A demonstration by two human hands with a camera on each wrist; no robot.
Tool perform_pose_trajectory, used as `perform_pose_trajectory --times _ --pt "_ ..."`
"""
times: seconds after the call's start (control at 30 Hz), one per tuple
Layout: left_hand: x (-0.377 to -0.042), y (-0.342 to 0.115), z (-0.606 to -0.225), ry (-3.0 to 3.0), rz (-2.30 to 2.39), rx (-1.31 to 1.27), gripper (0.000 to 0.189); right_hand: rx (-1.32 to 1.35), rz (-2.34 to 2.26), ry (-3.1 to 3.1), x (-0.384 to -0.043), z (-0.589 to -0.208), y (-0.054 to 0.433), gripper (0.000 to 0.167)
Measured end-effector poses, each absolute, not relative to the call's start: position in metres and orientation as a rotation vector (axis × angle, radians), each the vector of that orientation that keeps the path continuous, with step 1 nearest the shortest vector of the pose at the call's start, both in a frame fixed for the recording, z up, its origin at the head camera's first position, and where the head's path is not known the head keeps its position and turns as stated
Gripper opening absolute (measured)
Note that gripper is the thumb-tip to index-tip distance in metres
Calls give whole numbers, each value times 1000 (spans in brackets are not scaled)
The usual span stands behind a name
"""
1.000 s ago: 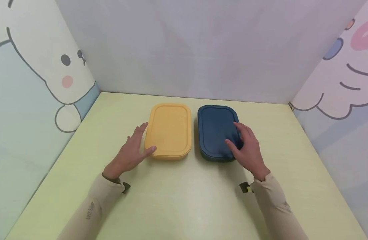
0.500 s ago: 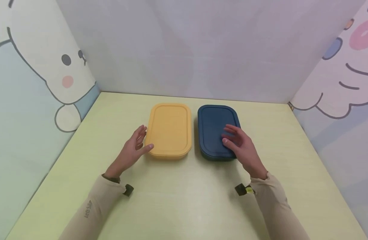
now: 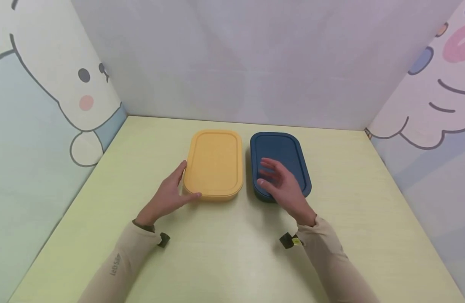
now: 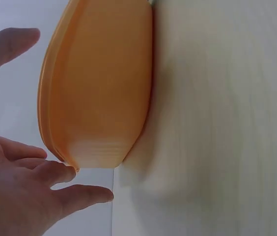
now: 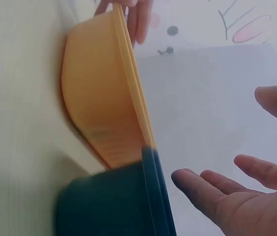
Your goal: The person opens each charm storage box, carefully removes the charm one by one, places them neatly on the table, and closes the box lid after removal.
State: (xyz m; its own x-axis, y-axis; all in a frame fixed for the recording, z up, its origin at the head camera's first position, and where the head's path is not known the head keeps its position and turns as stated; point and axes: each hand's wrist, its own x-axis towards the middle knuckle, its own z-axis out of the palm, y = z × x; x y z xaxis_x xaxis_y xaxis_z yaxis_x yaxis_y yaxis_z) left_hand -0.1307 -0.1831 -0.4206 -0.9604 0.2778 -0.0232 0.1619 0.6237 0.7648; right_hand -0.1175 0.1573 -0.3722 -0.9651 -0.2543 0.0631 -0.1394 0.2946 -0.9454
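A yellow lidded food container [image 3: 214, 163] stands in the middle of the table, seen side-on in the left wrist view. My left hand [image 3: 167, 194] is at its left side, fingers spread and thumb near the front left corner of the lid. Fingertips [image 4: 64, 172] come up close to the lid's edge; I cannot tell how firmly they touch. A dark blue lidded container [image 3: 281, 147] stands just to the right of the yellow one. Above its lid hovers my right hand [image 3: 285, 189], fingers relaxed and holding nothing; in the right wrist view they are apart from the lid.
Both containers rest on a pale yellow-green table [image 3: 225, 261], with a narrow gap between them. A plain light wall [image 3: 236, 63] stands behind. Walls printed with cartoon animals flank the table on the left and right.
My right hand has moved left, from the blue container's right edge to over its lid. My left hand has stayed beside the yellow container, its fingers shifting slightly. Both containers have stayed put.
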Motion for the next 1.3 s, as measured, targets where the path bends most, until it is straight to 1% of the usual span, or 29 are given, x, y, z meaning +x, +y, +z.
perform_pose_trajectory --times 0.2,0.33,0.43,0.63,0.9,1.3 --pt "-131 -182 -421 2728 1188 383 124 -413 -1780 2370 -118 -375 130 64" --pt "-131 -181 -420 2740 1162 383 123 -401 -1707 2388 -118 -379 116 70" --pt "-130 -181 -419 2748 1134 382 121 -391 -1578 2482 -118 -381 107 76" --pt "-131 -182 -415 2775 1092 404 118 -423 -1327 2662 -119 -385 92 82" --pt "-132 -181 -413 2784 1052 406 118 -385 -1301 2657 -119 -394 83 84" --pt "-132 -180 -412 2794 1032 388 120 -387 -1328 2663 -118 -396 83 95"
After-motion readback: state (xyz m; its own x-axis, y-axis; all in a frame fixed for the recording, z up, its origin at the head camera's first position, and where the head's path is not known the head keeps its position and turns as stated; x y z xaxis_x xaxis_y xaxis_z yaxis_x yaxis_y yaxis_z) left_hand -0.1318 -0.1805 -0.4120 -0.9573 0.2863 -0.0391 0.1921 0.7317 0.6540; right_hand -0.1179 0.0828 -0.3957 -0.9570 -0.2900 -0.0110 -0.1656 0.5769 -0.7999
